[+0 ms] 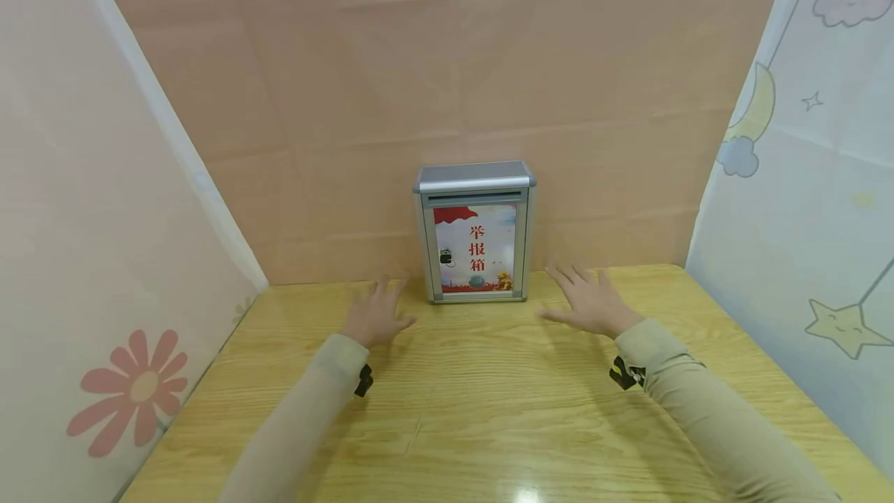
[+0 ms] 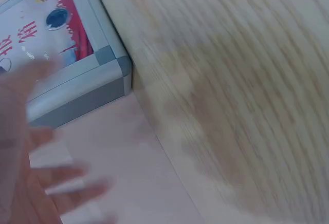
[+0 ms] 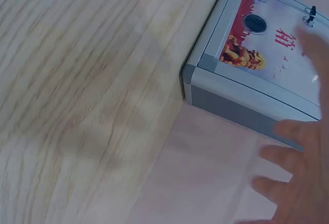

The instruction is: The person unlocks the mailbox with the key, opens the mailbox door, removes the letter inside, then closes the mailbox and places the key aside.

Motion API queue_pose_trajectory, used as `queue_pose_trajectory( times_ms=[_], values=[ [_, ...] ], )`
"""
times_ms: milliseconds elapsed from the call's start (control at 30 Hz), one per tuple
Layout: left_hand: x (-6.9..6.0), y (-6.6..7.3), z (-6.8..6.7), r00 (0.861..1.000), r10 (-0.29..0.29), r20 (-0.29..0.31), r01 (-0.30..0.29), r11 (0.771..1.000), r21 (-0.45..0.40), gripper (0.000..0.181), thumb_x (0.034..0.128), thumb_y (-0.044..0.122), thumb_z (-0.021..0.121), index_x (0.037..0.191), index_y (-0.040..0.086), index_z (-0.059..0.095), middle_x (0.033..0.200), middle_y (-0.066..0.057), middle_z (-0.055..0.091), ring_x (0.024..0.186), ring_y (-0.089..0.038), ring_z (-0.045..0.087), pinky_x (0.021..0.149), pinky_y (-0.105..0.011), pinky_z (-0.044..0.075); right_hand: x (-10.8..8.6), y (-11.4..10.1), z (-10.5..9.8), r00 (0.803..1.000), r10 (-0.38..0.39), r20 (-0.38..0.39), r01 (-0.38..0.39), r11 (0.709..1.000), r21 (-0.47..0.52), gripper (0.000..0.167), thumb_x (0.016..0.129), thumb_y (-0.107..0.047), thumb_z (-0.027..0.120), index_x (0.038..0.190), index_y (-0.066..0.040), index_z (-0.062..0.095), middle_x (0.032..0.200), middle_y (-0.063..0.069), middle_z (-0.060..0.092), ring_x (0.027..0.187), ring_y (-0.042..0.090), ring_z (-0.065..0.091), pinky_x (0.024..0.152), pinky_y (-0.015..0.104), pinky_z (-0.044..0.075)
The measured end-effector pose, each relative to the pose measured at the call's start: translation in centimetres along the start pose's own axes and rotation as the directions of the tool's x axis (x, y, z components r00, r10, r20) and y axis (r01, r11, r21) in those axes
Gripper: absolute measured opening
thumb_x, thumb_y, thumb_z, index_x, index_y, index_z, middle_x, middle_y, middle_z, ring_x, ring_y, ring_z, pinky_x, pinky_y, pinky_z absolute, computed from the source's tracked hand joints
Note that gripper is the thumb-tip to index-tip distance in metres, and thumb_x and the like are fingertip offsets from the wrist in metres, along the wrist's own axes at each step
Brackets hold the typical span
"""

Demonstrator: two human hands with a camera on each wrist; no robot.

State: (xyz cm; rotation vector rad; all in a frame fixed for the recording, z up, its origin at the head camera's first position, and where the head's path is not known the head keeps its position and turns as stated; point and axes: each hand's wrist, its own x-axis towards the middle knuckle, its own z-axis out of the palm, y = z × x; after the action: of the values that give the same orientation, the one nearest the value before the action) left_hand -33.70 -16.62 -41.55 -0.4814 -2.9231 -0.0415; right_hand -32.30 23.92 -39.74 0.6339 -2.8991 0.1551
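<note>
A grey metal report box (image 1: 476,233) with a slot near its top stands upright at the back of the table. Its front panel bears red Chinese characters, and a small key (image 1: 445,256) with a black head sits in the lock on the left. My left hand (image 1: 375,313) is spread in front and to the left of the box, holding nothing. On the other side, my right hand (image 1: 590,303) is spread too, apart from the box. Both wrist views show the box's lower corner beyond blurred fingers.
The wooden table (image 1: 475,410) runs back to a pinkish-brown cloth (image 1: 335,99) behind the box. Printed cloth hangs on both sides, with a flower (image 1: 136,390) at left and a star (image 1: 847,326) at right.
</note>
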Motion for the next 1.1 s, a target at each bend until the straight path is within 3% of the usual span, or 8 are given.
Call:
queue_pose_trajectory(
  times_ms=[67, 167, 400, 500, 667, 800, 933, 1100],
  values=[
    [-0.1, 0.0, 0.0, 0.999, 0.038, -0.023, -0.039, 0.998, -0.047, 0.05, 0.0927, 0.042, 0.062, 0.133, 0.012, 0.056, 0.116, -0.015, 0.067, 0.086, -0.025, 0.068, 0.07, -0.041, 0.056, 0.0, -0.1, -0.2, 1.0, -0.017, 0.0, 0.017, 0.999, 0.034, 0.067, 0.092, -0.053, 0.057, 0.138, -0.004, 0.049, 0.137, 0.019, 0.054, 0.122, 0.04, 0.053, 0.099, 0.061, 0.041],
    [-0.2, 0.2, -0.2, 0.997, 0.073, -0.035, -0.076, 0.992, -0.097, 0.017, 0.0924, 0.024, 0.065, 0.099, 0.01, 0.072, 0.076, -0.003, 0.07, 0.049, -0.01, 0.053, 0.042, -0.025, 0.043, 0.2, -0.1, -0.4, 1.0, -0.024, 0.009, 0.024, 0.995, 0.095, 0.029, 0.095, -0.033, 0.06, 0.108, -0.007, 0.065, 0.099, 0.008, 0.069, 0.084, 0.022, 0.066, 0.069, 0.04, 0.055],
    [1.5, 0.3, -0.2, 0.999, -0.015, 0.051, 0.03, 0.954, -0.298, 0.018, 0.0957, 0.024, 0.059, 0.095, 0.011, 0.071, 0.079, 0.0, 0.069, 0.053, -0.008, 0.047, 0.049, -0.024, 0.042, 2.1, 0.4, -0.1, 0.999, 0.053, 0.001, -0.052, 0.969, 0.241, 0.012, 0.096, -0.018, 0.057, 0.09, -0.01, 0.063, 0.078, 0.0, 0.062, 0.065, 0.011, 0.054, 0.059, 0.031, 0.046],
    [3.0, 0.5, 0.0, 0.994, -0.097, 0.057, 0.112, 0.875, -0.471, 0.02, 0.0967, 0.024, 0.058, 0.096, 0.009, 0.07, 0.081, -0.003, 0.068, 0.056, -0.01, 0.048, 0.052, -0.025, 0.041, 3.5, 0.6, 0.1, 0.993, 0.116, -0.001, -0.108, 0.929, 0.353, 0.014, 0.097, -0.017, 0.055, 0.093, -0.005, 0.063, 0.08, 0.006, 0.064, 0.064, 0.014, 0.056, 0.058, 0.029, 0.045],
    [5.3, 1.1, 1.4, 0.97, -0.243, -0.011, 0.156, 0.654, -0.74, 0.021, 0.096, 0.018, 0.06, 0.1, -0.001, 0.069, 0.089, -0.019, 0.068, 0.067, -0.021, 0.059, 0.06, -0.028, 0.047, 5.4, 0.4, 0.8, 0.977, 0.212, 0.028, -0.192, 0.811, 0.552, 0.023, 0.098, -0.014, 0.054, 0.107, 0.006, 0.058, 0.097, 0.022, 0.065, 0.081, 0.031, 0.064, 0.064, 0.034, 0.052],
    [6.4, 2.0, 3.0, 0.943, -0.331, -0.024, 0.165, 0.531, -0.831, 0.026, 0.0951, 0.014, 0.06, 0.112, -0.006, 0.063, 0.107, -0.024, 0.065, 0.093, -0.031, 0.063, 0.079, -0.038, 0.052, 6.5, -0.1, 2.0, 0.965, 0.24, 0.106, -0.248, 0.703, 0.666, 0.042, 0.099, -0.014, 0.053, 0.129, 0.015, 0.045, 0.12, 0.033, 0.054, 0.108, 0.043, 0.057, 0.084, 0.044, 0.054],
    [6.5, 3.1, 3.9, 0.929, -0.371, -0.003, 0.193, 0.489, -0.851, 0.032, 0.0927, 0.011, 0.061, 0.119, -0.007, 0.058, 0.115, -0.024, 0.063, 0.108, -0.037, 0.059, 0.092, -0.047, 0.048, 6.9, -0.7, 3.3, 0.957, 0.241, 0.163, -0.283, 0.641, 0.714, 0.052, 0.098, -0.014, 0.053, 0.134, 0.019, 0.036, 0.129, 0.038, 0.045, 0.116, 0.047, 0.051, 0.092, 0.049, 0.05],
    [6.8, 4.1, 4.0, 0.916, -0.401, -0.025, 0.193, 0.495, -0.847, 0.031, 0.092, 0.009, 0.062, 0.117, -0.008, 0.059, 0.111, -0.024, 0.065, 0.104, -0.036, 0.061, 0.087, -0.045, 0.051, 7.0, -1.2, 3.7, 0.946, 0.297, 0.129, -0.295, 0.625, 0.723, 0.041, 0.099, -0.013, 0.052, 0.126, 0.017, 0.043, 0.123, 0.034, 0.05, 0.108, 0.043, 0.056, 0.088, 0.046, 0.051]
  ],
)
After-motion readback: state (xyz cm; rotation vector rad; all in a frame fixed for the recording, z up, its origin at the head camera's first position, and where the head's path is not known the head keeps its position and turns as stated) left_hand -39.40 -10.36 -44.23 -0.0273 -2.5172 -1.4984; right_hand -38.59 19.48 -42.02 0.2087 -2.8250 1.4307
